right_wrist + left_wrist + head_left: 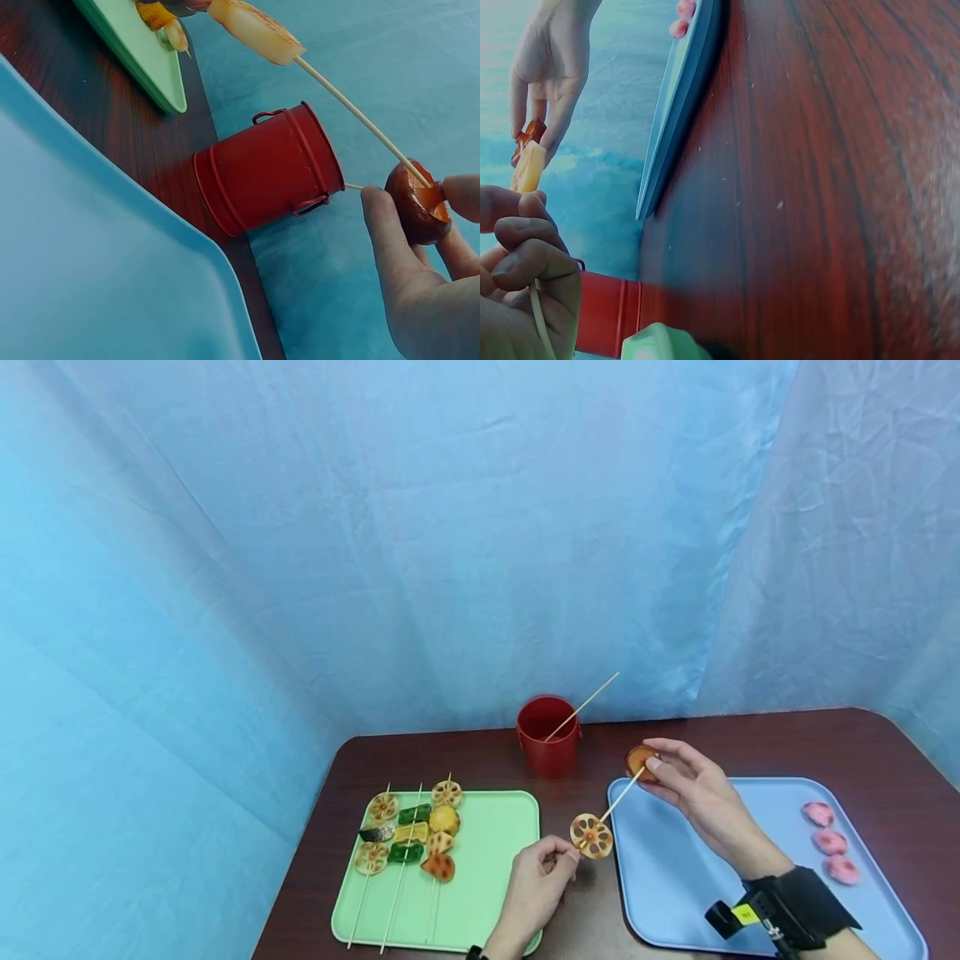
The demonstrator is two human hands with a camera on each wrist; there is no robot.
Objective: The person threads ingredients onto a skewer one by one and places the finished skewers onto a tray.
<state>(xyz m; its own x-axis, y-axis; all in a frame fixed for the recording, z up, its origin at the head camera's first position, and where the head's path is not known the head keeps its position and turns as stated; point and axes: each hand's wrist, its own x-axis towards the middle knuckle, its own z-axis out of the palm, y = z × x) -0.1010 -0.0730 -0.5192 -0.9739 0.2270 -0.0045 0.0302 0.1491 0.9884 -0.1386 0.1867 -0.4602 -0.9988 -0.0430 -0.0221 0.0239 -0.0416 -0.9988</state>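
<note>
My left hand (536,881) grips a thin wooden skewer (352,109) near its lower part, fingers curled. A browned lotus root slice (592,836) is threaded on it just above those fingers. Over the far left corner of the blue tray, my right hand (708,806) pinches a glossy reddish-brown round food piece (417,204) with an orange hollow side. The skewer's tip meets that orange side in the right wrist view; how deep it goes I cannot tell. In the left wrist view the curled left fingers (536,251) hide part of the skewer.
A green tray (495,877) at left bears several loaded skewers (405,833). Behind stands a red bucket (551,756) with one bare skewer (592,697) leaning in it. At right, the blue tray (660,893) carries three pink pieces (830,841). A blue curtain hangs behind the table.
</note>
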